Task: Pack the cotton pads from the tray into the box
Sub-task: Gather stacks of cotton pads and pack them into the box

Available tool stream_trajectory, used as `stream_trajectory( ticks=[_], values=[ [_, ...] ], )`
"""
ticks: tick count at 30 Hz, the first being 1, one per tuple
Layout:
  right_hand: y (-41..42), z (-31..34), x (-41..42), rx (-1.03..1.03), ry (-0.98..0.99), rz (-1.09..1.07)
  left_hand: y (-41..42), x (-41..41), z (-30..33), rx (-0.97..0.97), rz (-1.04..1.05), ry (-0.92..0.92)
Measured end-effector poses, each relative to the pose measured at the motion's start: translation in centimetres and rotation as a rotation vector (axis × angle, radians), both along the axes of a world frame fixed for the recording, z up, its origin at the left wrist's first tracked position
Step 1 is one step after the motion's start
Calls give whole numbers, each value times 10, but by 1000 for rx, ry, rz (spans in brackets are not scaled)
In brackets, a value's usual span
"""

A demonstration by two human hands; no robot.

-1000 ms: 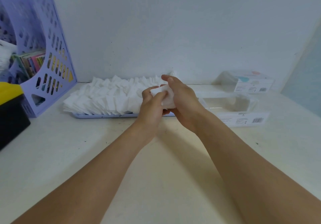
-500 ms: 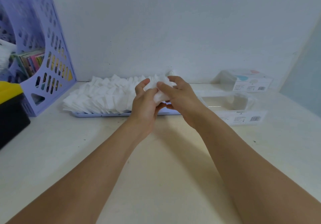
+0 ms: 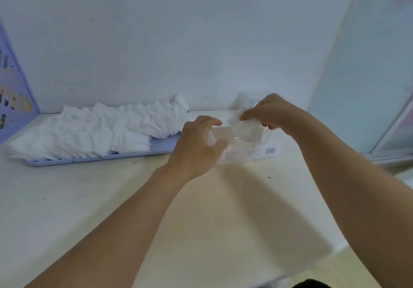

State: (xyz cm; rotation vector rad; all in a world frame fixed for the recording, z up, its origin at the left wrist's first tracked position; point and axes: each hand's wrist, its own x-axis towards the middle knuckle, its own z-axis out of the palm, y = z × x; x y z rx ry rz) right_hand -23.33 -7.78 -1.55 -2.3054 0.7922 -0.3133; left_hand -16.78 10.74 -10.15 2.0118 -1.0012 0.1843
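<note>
Gripping the box [image 3: 247, 141] end, left hand [image 3: 196, 144]; right hand [image 3: 271, 113] above it, pinching cotton pads [image 3: 234, 120].

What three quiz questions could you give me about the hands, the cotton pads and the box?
1. True or false: the tray still holds a heap of cotton pads.
2. Which hand pinches pads over the clear box: A left, B right?
3. Fill in: the tray's colour is ____.

Key:
1. True.
2. B, the right hand; the left hand is at the box's near end, fingers curled, though the blur hides whether it grips.
3. Purple.
</note>
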Motion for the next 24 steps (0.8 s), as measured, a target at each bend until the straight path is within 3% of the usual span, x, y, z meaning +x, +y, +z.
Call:
stream_trajectory(
  ticks=[2,4,10,14,18,24],
  values=[
    [-10,-3,6,-102,123,19,-6,5,-12,184,23,-228],
    [-14,-12,15,-169,154,43,-6,11,-18,237,13,-304],
    [-23,-37,33,-485,169,-46,-1,18,-25,133,-79,-237],
    [-30,-44,43,-531,187,-48,2,19,-25,115,-94,-232],
    [-27,-51,49,-385,275,96,2,21,-28,111,-100,-242],
    [-35,-61,52,-584,273,102,3,25,-32,97,-107,-245]
  ],
)
